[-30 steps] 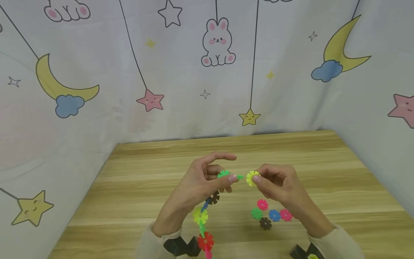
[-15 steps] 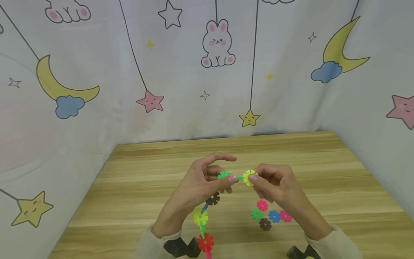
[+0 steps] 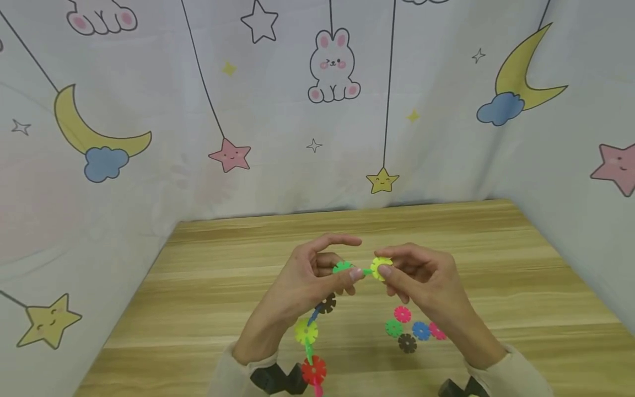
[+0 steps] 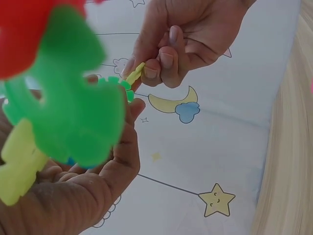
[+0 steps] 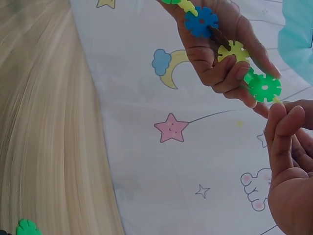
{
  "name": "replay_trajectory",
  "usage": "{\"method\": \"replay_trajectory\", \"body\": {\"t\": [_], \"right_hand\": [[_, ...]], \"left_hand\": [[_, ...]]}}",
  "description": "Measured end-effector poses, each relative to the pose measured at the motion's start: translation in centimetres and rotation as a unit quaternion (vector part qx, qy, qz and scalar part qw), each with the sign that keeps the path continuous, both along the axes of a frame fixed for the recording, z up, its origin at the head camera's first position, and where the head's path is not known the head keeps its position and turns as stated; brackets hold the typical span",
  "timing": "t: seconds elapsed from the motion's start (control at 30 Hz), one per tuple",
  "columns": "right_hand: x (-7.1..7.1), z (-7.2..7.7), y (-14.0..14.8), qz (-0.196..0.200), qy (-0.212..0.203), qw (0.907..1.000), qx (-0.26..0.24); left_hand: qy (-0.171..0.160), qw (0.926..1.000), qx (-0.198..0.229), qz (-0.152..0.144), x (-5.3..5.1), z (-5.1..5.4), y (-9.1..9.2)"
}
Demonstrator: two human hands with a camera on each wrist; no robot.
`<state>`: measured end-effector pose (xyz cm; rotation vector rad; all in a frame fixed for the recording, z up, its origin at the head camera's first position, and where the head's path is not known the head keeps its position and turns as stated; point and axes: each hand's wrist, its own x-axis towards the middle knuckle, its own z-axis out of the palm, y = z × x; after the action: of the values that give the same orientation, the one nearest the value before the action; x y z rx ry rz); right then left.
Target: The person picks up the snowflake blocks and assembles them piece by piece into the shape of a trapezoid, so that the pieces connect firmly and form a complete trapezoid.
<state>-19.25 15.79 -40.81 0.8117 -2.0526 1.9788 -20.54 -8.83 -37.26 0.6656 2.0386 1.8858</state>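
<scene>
The left hand (image 3: 302, 275) pinches a green notched disc (image 3: 367, 271) at the end of a chain of discs, its index finger stretched out above. Between the right hand's (image 3: 431, 275) thumb and fingers is a yellow disc (image 3: 377, 268), its edge touching that green disc. Below the left hand hangs the chain, with a brown disc (image 3: 327, 302), a yellow disc (image 3: 306, 331) and a red disc (image 3: 314, 370). In the right wrist view a blue disc (image 5: 201, 21) of the chain crosses the left palm. Whether the held yellow disc is slotted in, I cannot tell.
Loose discs lie on the wooden table (image 3: 223, 248) below the right hand: pink (image 3: 402, 314), green (image 3: 394, 328), blue (image 3: 421, 331), brown (image 3: 407, 343) and another pink (image 3: 437, 331). A patterned curtain (image 3: 278, 187) stands behind and at both sides.
The right hand has moved left, bringing its yellow disc against the green one, and its index finger has lifted and extended a little. The left hand has stayed nearly still.
</scene>
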Motion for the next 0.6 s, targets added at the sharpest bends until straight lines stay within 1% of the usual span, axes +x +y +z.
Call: {"method": "replay_trajectory", "body": {"t": [0.1,0.33,0.47,0.6], "right_hand": [[0.1,0.1,0.0,-0.001,-0.011,0.9999,-0.001],[0.3,0.3,-0.1,-0.009,-0.013,0.9999,-0.005],[0.6,0.3,-0.5,-0.008,-0.018,0.9994,-0.028],[0.9,0.3,-1.0,-0.014,-0.02,0.9985,-0.049]], "left_hand": [[-0.001,1.0,0.001,-0.002,0.1,0.0,0.0],[0.003,1.0,0.002,-0.005,0.0,0.0,0.3],[0.002,1.0,0.005,-0.006,0.0,0.0,0.4],[-0.009,0.9999,0.013,-0.002,0.1,0.0,0.4]]}}
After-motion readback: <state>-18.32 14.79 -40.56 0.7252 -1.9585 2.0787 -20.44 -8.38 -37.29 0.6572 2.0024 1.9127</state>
